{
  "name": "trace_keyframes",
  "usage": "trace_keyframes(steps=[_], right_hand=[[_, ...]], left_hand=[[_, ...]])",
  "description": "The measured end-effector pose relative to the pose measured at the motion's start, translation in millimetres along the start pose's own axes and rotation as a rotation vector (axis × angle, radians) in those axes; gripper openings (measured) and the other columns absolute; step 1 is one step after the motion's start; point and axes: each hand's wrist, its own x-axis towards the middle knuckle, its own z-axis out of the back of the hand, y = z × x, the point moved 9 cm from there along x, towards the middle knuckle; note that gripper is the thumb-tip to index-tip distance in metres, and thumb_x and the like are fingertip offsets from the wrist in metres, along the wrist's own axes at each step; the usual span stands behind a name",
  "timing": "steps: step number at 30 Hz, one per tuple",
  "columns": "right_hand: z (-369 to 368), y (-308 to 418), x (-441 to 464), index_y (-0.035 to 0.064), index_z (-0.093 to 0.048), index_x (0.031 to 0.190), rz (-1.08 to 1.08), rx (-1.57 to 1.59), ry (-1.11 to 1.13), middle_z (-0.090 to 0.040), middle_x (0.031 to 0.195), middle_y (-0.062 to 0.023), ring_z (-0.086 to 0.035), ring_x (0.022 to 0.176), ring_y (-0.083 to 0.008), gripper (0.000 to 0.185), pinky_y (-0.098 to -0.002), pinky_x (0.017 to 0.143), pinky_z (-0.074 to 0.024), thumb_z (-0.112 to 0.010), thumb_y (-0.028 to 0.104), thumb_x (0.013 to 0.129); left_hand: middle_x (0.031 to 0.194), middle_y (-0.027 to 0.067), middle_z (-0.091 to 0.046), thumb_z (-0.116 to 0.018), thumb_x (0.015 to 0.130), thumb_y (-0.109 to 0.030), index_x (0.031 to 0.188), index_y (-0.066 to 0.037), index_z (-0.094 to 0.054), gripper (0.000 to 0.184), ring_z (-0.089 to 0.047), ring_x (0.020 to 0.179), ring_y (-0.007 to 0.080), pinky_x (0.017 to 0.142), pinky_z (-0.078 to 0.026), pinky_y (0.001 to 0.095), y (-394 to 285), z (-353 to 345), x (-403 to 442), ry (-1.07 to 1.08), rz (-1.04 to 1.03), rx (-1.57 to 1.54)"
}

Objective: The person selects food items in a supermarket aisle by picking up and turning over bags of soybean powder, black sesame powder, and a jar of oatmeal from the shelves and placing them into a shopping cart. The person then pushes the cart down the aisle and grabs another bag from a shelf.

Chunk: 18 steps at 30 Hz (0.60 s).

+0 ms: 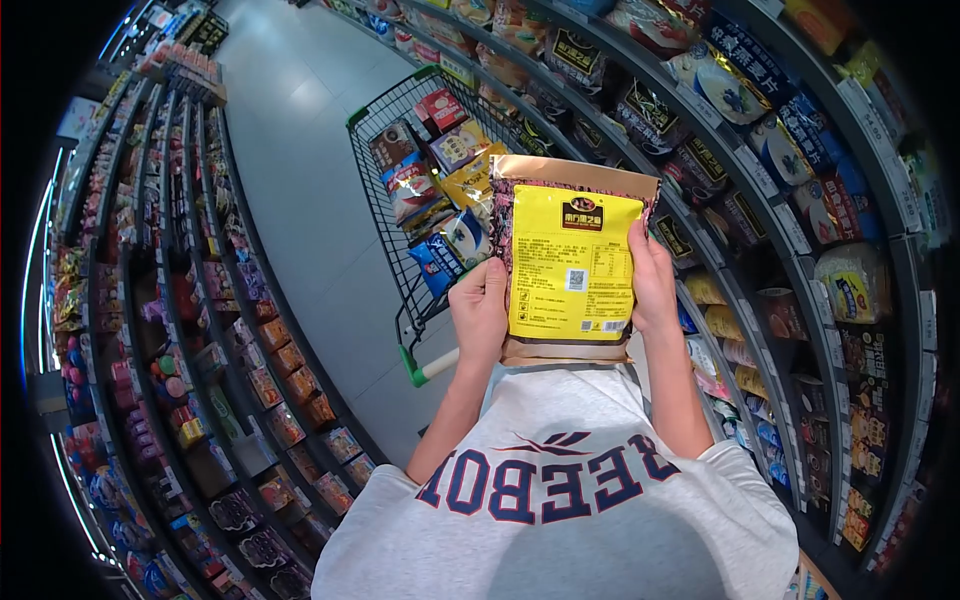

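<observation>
My left hand and right hand are gripping opposite sides of the yellow-labelled pouch, which I am holding in front of my shirt. It is probably handling as light, pliable, slightly slippery, its sides offering the surest hold.

A heather-grey T-shirt bears red-edged navy REEBOK lettering; a navy-and-red logo sits hemward of it; short sleeves flank it.
</observation>
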Motion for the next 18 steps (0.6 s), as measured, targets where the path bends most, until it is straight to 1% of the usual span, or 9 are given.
trace_keyframes(steps=[2, 5, 8, 11, 14, 15, 17, 18], right_hand=[[5.1, 8.5, -3.1, -0.0015, -0.063, 0.122, 0.002, 0.002, -0.007, -0.072, 0.114, -0.0086, -0.069, 0.096, -0.0119, 0.043, -0.0259, 0.084, -0.0538, -0.049, 0.037, 0.109], [13.1, 15.0, -7.5, -0.001, -0.063, 0.122, -0.005, 0.077, 0.015, -0.071, 0.117, -0.0094, -0.068, 0.099, -0.0122, 0.043, -0.0271, 0.086, -0.0539, -0.05, 0.038, 0.109], [16.3, 16.8, -17.2, -0.0009, -0.062, 0.126, -0.036, 0.153, 0.136, -0.07, 0.122, -0.0106, -0.067, 0.106, -0.0156, 0.041, -0.031, 0.093, -0.0528, -0.063, 0.033, 0.103], [4.0, 27.5, -31.6, -0.0011, -0.059, 0.132, 0.048, -0.003, 0.314, -0.068, 0.127, -0.0117, -0.065, 0.112, -0.0194, 0.05, -0.035, 0.099, -0.0503, -0.077, 0.023, 0.092], [4.9, 36.0, -37.9, -0.0015, -0.056, 0.136, 0.082, -0.045, 0.344, -0.068, 0.128, -0.0123, -0.065, 0.114, -0.0214, 0.06, -0.0367, 0.102, -0.0487, -0.084, 0.013, 0.084], [9.0, 40.0, -37.4, -0.0023, -0.057, 0.133, 0.124, -0.057, 0.32, -0.068, 0.127, -0.0129, -0.065, 0.113, -0.021, 0.055, -0.0356, 0.101, -0.0496, -0.082, 0.008, 0.085], [26.6, 43.3, -28.9, -0.0026, -0.058, 0.131, 0.16, -0.008, 0.237, -0.069, 0.125, -0.0131, -0.066, 0.112, -0.021, 0.051, -0.0348, 0.099, -0.0509, -0.08, 0.007, 0.086], [34.1, 45.5, -25.9, -0.0027, -0.059, 0.13, 0.172, 0.018, 0.199, -0.069, 0.125, -0.0132, -0.066, 0.111, -0.021, 0.049, -0.0344, 0.098, -0.0515, -0.079, 0.006, 0.086]], left_hand=[[0.067, -0.0073, -0.052, -0.054, 0.109, -0.023, 0.081, 0.001, -0.063, 0.038, -0.037, 0.061, 0.0018, 0.052, -0.028, 0.0228, -1.3, -9.8, -1.1, 0.015, 0.035, -0.046], [0.081, -0.0038, -0.064, -0.054, 0.109, -0.022, 0.091, 0.002, -0.067, 0.032, -0.048, 0.068, 0.001, 0.059, -0.04, 0.0201, -6.1, -20.7, -2.9, 0.097, 0.022, -0.068], [0.07, -0.007, -0.055, -0.054, 0.109, -0.022, 0.08, 0.001, -0.062, 0.038, -0.038, 0.063, 0.0009, 0.053, -0.03, 0.0223, -21.8, -31.6, -2.7, 0.049, -0.055, -0.068], [0.072, -0.0063, -0.057, -0.054, 0.109, -0.022, 0.082, 0.001, -0.063, 0.037, -0.04, 0.065, 0.001, 0.055, -0.031, 0.0224, -15.0, -34.7, 2.0, 0.114, -0.071, -0.078], [0.073, -0.0054, -0.059, -0.054, 0.109, -0.022, 0.081, 0.002, -0.063, 0.038, -0.042, 0.066, 0.0011, 0.056, -0.033, 0.0221, -11.3, -38.9, 0.0, 0.115, -0.006, -0.106], [0.084, -0.003, -0.065, -0.055, 0.108, -0.022, 0.097, 0.004, -0.068, 0.031, -0.048, 0.069, 0.0022, 0.06, -0.04, 0.0209, -11.9, -45.1, -1.7, 0.187, 0.011, -0.161], [0.094, -0.001, -0.067, -0.059, 0.106, -0.019, 0.113, 0.004, -0.067, 0.025, -0.054, 0.073, 0.0033, 0.065, -0.044, 0.0198, -21.5, -67.6, -4.7, 0.249, 0.088, -0.09], [0.099, 0.0, -0.068, -0.061, 0.105, -0.018, 0.121, 0.004, -0.066, 0.028, -0.057, 0.076, 0.0039, 0.068, -0.046, 0.0193, -25.7, -76.3, -6.2, 0.273, 0.127, -0.054]])
